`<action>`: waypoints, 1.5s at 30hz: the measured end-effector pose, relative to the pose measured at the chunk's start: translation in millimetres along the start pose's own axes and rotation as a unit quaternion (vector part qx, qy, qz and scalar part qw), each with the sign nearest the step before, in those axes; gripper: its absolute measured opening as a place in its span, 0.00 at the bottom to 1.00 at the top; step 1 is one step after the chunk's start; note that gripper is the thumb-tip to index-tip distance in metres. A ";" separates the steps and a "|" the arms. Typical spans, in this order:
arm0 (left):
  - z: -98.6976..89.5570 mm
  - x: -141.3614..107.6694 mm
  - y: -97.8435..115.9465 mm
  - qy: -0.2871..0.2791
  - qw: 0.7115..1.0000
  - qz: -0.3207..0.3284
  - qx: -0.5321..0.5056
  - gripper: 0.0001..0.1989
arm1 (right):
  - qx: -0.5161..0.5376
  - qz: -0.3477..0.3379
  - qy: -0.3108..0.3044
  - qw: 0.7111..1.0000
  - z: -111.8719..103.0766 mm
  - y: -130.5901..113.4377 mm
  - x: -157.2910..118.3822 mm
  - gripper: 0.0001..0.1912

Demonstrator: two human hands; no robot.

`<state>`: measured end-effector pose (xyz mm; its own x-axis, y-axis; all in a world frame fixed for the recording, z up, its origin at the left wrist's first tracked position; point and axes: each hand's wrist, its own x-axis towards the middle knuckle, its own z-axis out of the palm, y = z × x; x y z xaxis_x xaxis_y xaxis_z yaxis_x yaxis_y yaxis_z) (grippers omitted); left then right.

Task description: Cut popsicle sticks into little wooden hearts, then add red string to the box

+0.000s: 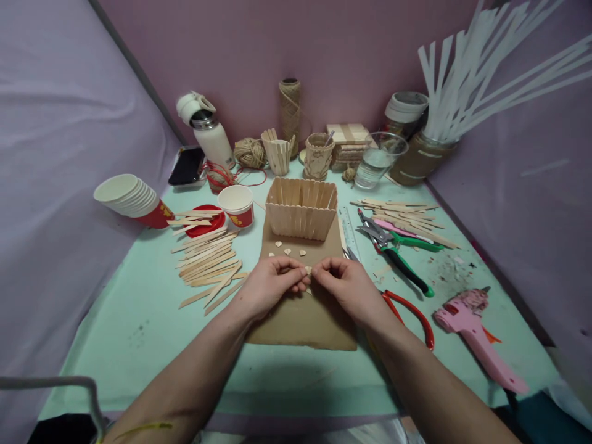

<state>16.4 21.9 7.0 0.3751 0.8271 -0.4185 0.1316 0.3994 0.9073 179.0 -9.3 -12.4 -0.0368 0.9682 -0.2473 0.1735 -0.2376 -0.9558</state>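
Observation:
My left hand [275, 280] and my right hand [345, 283] meet over a brown cardboard sheet [300, 330]. Between their fingertips is a small pale wooden piece [309, 270], pinched from both sides and mostly covered by the fingers. Several small leaf-shaped wood pieces [287, 251] lie on the cardboard just beyond my hands. Behind them, on the sheet's far end, stands a rectangular box made of craft sticks [301, 221]. Scissors with red handles [416, 314] lie partly under my right forearm.
Craft sticks [208, 262] are piled at left, near paper cups [134, 197]. To the right lie green-handled pruning shears [402, 265], more sticks [402, 214] and a pink glue gun [481, 339]. A plastic cup of water [372, 169] and twine [250, 153] stand at the back.

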 end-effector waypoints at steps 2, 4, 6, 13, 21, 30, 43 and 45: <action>0.4 -0.3 0.3 0.000 1.000 0.010 0.005 0.09 | 0.002 0.000 0.000 1.000 -0.1 -0.5 0.0 0.13; 0.8 -0.1 0.2 0.001 1.000 0.015 0.003 0.09 | 0.005 -0.001 0.001 1.000 -0.1 -1.0 0.1 0.13; 1.2 0.6 -0.3 0.004 1.000 0.012 -0.009 0.10 | 0.008 -0.003 0.007 1.000 0.1 -1.2 0.4 0.13; 1.9 3.0 -2.0 0.013 0.999 -0.013 -0.031 0.13 | 0.003 -0.035 0.058 0.998 0.9 -1.7 0.7 0.11; 1.3 -2.7 -0.6 0.039 0.995 0.091 0.013 0.13 | -0.016 -0.090 0.066 0.994 1.5 -1.4 -0.3 0.11; 2.8 -5.0 3.2 0.043 0.992 0.110 0.043 0.12 | -0.023 -0.116 0.059 0.991 2.7 -4.7 -3.0 0.10; -0.7 -1.9 -8.1 0.120 0.942 0.260 0.174 0.06 | -0.045 -0.216 0.103 0.970 1.8 -2.4 -6.5 0.05; -0.7 -2.2 -7.8 0.125 0.935 0.278 0.183 0.05 | -0.060 -0.240 0.110 0.963 1.3 -3.8 -7.1 0.03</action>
<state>13.9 17.2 0.7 0.2591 0.9513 0.1670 0.3025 -0.2441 0.9214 177.3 -15.4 -7.2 0.0669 0.9605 0.2700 0.3006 0.2386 -0.9234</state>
